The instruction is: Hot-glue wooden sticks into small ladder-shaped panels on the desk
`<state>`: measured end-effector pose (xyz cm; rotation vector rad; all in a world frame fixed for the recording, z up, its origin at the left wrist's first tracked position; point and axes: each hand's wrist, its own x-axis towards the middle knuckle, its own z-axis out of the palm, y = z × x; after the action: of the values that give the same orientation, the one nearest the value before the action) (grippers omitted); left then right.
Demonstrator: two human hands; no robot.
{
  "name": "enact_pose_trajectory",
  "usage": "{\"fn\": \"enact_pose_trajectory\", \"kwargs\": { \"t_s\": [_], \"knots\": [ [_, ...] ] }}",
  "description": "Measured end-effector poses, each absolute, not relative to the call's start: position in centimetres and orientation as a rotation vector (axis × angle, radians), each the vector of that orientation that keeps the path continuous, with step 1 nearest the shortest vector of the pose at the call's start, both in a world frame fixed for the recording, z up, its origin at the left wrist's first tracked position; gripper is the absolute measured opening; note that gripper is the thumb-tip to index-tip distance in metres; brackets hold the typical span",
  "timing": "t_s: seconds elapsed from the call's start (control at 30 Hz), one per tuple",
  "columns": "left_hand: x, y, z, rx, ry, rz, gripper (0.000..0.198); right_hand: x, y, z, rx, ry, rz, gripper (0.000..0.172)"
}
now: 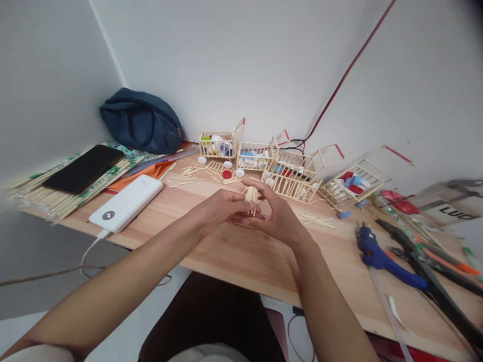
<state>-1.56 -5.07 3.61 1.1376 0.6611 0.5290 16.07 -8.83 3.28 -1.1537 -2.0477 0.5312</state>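
Observation:
My left hand point(219, 210) and my right hand point(273, 213) meet above the middle of the wooden table point(234, 251). Both pinch a small panel of glued wooden sticks point(251, 196), held upright between the fingertips. My right fingers curl over its top and right side, my left fingers close on its left edge. Loose wooden sticks point(188, 176) lie scattered on the table behind the hands. Several little stick-built carts point(292, 178) filled with coloured bottle caps stand in a row at the back.
A white power bank point(126, 202) with a cable and a black phone point(83, 168) lie at the left, a blue bag point(141, 120) in the corner. A blue glue gun point(381, 256) and pliers point(426, 261) lie at the right. Bottle caps point(227, 174) dot the table.

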Motion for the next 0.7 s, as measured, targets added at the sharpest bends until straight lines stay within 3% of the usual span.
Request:
{"fn": "enact_pose_trajectory", "kwargs": {
  "t_s": [0.37,0.7],
  "knots": [
    [-1.58,-5.08,3.55,1.086,0.618,0.481,0.034,16.11,-8.75,2.93,-1.235,-2.104,0.108,0.056],
    [-1.65,-5.76,3.85,1.07,0.618,0.423,0.031,16.3,-8.95,2.92,-1.131,-2.107,0.065,0.047]
  ]
}}
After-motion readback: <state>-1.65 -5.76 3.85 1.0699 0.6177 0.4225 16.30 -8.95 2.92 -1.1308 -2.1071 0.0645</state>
